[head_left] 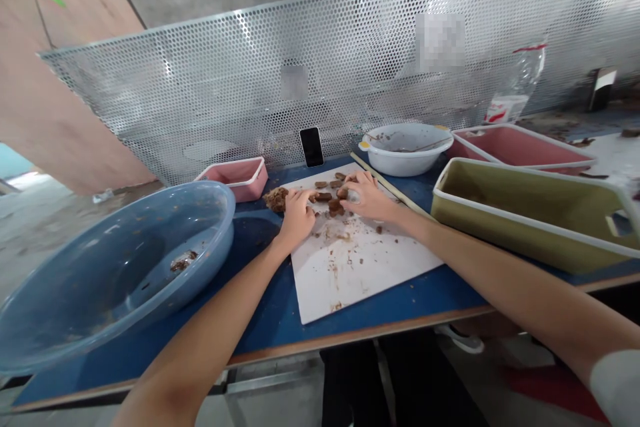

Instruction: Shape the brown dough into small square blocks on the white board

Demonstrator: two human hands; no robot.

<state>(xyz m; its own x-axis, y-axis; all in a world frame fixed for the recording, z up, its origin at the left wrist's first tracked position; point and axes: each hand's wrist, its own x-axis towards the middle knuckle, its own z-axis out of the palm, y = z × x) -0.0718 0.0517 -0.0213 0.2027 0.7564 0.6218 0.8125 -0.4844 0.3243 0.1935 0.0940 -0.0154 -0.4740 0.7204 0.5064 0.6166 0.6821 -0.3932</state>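
Observation:
Several dark brown lumps (336, 207), some short and stick-like, lie near the far end of a white board (345, 273). My left hand (299, 213) rests at the left of this group, fingers apart, its fingertips by the end of a brown stick-like piece (324, 197). Just beyond that hand sits a rough, lighter brown clump (275, 199) at the board's edge. From the right, my right hand (369, 197) curls its thumb and fingers about a small brown lump (343, 193). Brown crumbs and smears mark the board in front of both hands.
A big blue basin (210, 267) stands left, with a small pink bin (253, 183) behind it. A phone (312, 147) leans on the perforated metal screen (225, 80). Rightward are a pale rod (390, 185), a white basin (407, 161), a green bin (530, 233), a pink bin (545, 163) and a bottle (517, 87).

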